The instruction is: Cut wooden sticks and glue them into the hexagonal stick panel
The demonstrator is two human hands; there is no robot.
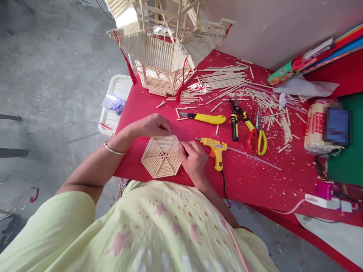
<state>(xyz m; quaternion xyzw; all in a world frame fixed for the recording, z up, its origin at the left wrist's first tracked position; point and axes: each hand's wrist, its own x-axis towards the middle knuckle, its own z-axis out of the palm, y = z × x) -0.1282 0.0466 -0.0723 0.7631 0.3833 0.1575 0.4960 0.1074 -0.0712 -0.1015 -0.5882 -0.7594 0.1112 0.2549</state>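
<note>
A flat hexagonal panel of thin wooden sticks lies on the red tabletop close to my body. Its sticks run in wedges round a small central gap. At the panel's far edge, my left hand is closed, fingertips pinched by the upper right corner; whatever is between them is hidden. My right hand is closed at the panel's right side, thumb and forefinger pressed together against its edge. A yellow glue gun rests just right of that hand, a clear glue stick trailing from its back.
Beyond my hands lie a yellow utility knife, pliers and scissors. A stick-built pavilion with red tassels stands at the back. Loose sticks and chips litter the red table. A power strip sits at right.
</note>
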